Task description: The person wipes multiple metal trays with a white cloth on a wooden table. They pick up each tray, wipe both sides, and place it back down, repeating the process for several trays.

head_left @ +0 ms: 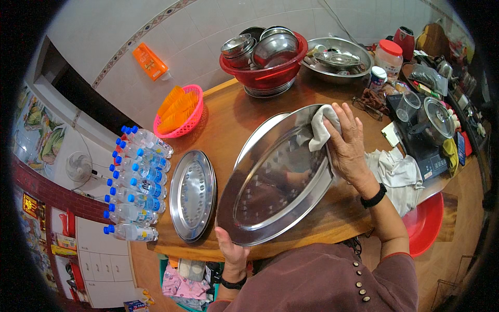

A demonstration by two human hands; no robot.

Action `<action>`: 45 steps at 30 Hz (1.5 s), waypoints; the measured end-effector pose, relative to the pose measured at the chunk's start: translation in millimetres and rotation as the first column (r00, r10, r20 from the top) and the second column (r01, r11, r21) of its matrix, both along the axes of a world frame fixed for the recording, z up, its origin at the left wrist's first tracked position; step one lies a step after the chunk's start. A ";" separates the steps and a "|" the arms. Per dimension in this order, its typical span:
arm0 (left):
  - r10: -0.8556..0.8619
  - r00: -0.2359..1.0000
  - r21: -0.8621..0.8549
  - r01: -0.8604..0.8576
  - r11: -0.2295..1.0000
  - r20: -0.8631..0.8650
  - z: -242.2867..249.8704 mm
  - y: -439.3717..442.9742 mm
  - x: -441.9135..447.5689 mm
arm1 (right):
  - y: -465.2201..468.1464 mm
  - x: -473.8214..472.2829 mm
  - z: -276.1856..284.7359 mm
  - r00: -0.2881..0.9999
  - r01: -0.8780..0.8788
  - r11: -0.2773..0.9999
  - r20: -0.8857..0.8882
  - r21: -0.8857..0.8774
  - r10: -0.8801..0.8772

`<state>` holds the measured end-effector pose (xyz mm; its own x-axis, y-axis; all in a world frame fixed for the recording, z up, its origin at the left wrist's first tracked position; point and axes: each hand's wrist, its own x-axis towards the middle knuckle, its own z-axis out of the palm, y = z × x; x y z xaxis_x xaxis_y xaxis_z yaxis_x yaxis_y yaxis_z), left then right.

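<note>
A large oval stainless steel tray (249,187) is held tilted above the wooden table. My left hand (234,249) grips its lower edge, thumb in view and the fingers hidden behind it. At the upper right rim, my right hand (347,144) presses a folded white cloth (322,124) against the metal, and the cloth wraps over the edge. Part of another shiny tray (255,134) shows behind the held one, resting on the table. To the left lies a small stack of oval metal trays (193,197) with dimpled centres.
Rows of water bottles (144,187) line the table's left side. A pink basket (199,111), a red basin of steel bowls (265,78) and a wide metal basin (339,74) stand behind. Right are crumpled white cloth (397,175), an induction cooker (432,165) and a lidded pot (436,124).
</note>
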<state>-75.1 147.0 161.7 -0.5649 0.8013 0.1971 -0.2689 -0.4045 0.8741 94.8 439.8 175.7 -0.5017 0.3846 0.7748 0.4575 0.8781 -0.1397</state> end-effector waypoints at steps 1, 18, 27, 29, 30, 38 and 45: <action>0.016 1.000 0.009 -0.016 1.000 0.027 0.1 1.4 -2.1 | 0.9 0.2 -3.4 1.000 -0.005 1.000 -0.003 0.004 0.005; -0.118 0.858 0.125 0.063 0.990 0.500 2.0 28.6 -4.6 | -129.8 -29.9 -13.0 0.818 -0.559 0.825 0.219 0.083 0.533; 0.191 0.977 -0.013 -0.193 0.981 -0.095 25.3 24.5 -11.5 | -91.2 -1.6 15.5 0.842 -0.539 0.811 0.179 0.226 0.509; 0.341 0.770 -0.001 -0.405 0.914 -0.539 30.1 28.7 -14.7 | -89.5 9.2 25.6 0.820 -0.563 0.801 0.266 0.206 0.507; 0.297 0.642 0.026 -0.396 0.918 -0.707 35.2 26.6 -17.3 | -88.8 14.1 30.5 0.808 -0.571 0.798 0.304 0.194 0.504; 0.026 -0.118 0.053 -0.232 0.971 -0.993 53.7 22.1 0.7 | -84.4 40.2 61.2 0.872 -0.477 0.814 0.297 0.332 0.390; 0.178 0.319 0.196 0.025 0.980 -0.931 34.2 33.1 4.4 | -94.1 29.9 50.4 0.897 -0.338 0.845 -0.130 0.415 0.422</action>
